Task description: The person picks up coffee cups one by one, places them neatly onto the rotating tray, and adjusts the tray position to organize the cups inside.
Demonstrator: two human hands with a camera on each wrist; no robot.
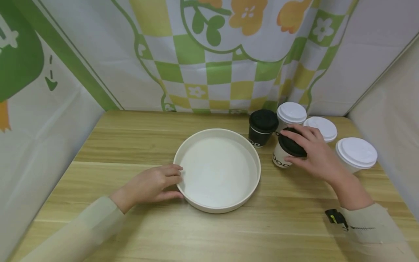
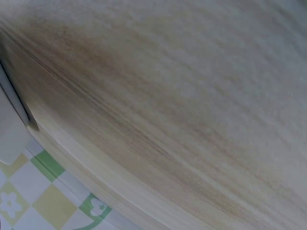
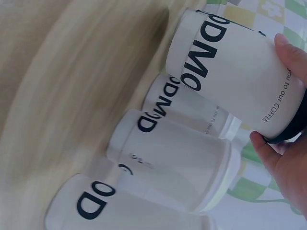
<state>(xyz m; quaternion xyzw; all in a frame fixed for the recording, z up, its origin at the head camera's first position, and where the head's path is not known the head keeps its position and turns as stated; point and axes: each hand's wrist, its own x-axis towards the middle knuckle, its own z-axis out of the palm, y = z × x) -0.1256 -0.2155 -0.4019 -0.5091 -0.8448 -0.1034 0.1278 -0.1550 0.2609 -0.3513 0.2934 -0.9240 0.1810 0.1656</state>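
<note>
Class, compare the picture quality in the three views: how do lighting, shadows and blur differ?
Head view: fairly even light, the round tray clear-edged, soft shadows on the tabletop; left wrist view: dim, wood grain smeared, the checked curtain easier to make out; right wrist view: large lettering readable on the black-lidded cup, a dark shadow near its base, wood grain blurred.

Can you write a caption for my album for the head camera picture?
Left fingers touch a round tray while right fingers hold a white cup with a black lid.
</note>
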